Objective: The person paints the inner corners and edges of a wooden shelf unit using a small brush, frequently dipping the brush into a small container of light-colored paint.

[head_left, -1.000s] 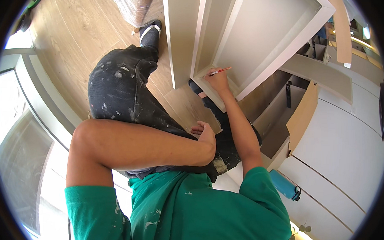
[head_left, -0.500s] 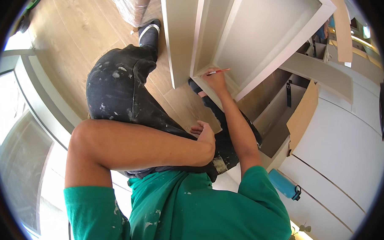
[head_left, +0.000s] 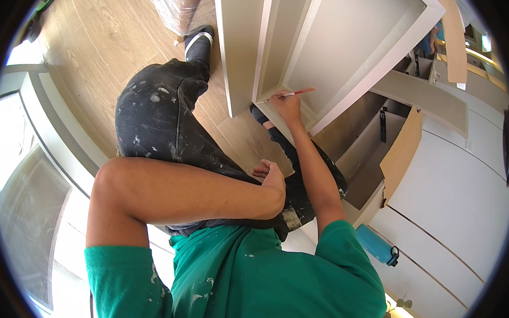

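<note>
A thin paintbrush [head_left: 301, 92] with a red handle is pinched in my right hand [head_left: 287, 107]. Its tip is at the lower corner of a cream-coloured cabinet frame [head_left: 375, 70], and the handle points right. The bristle end is too small to make out clearly. My left hand [head_left: 272, 177] lies over my lap beside my paint-spotted dark trousers [head_left: 152, 115], its fingers loosely bent and nothing in them. To the left of the brush stands an upright cream panel [head_left: 238, 53].
Drawers without fronts [head_left: 372, 146] are at the right, with a torn cardboard sheet [head_left: 403, 151] beside them. A blue bottle [head_left: 375, 244] lies near my right sleeve. Wood flooring [head_left: 93, 41] and a plastic-wrapped object [head_left: 176, 10] are at the upper left.
The brush and my right hand have shifted slightly to the right, along the lower edge of the cabinet frame. My left hand has stayed in place.
</note>
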`<state>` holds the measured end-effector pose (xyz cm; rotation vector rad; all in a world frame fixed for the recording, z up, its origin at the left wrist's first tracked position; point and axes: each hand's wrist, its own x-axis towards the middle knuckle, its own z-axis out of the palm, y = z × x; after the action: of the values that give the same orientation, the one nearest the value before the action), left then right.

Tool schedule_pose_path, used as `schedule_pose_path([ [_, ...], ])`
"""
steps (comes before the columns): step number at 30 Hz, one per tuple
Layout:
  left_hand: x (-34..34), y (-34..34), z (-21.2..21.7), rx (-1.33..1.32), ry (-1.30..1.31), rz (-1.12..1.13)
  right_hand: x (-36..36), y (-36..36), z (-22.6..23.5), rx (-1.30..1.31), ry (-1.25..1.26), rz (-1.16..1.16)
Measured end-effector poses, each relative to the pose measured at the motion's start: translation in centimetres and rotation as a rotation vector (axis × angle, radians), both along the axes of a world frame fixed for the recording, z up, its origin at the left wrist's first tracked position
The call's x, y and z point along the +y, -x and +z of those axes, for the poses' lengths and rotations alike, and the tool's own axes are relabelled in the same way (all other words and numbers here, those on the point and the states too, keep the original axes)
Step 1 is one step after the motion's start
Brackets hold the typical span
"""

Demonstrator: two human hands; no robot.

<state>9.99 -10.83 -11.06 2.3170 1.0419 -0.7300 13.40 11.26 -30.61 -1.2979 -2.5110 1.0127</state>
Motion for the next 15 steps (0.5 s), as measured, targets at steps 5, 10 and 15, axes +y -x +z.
schedule_pose_path([
  [5, 0.0, 0.1, 0.1, -0.007, 0.006, -0.001, 0.0, -0.3, -0.6, -0.041, -0.015, -0.105],
  [10, 0.0, 0.0, -0.1, -0.004, 0.007, -0.009, 0.1, -0.9, -1.7, -0.032, -0.045, -0.094],
  [15, 0.0, 0.1, 0.0, -0.007, 0.013, -0.005, 0.1, 0.0, -1.0, -0.065, -0.065, -0.077],
])
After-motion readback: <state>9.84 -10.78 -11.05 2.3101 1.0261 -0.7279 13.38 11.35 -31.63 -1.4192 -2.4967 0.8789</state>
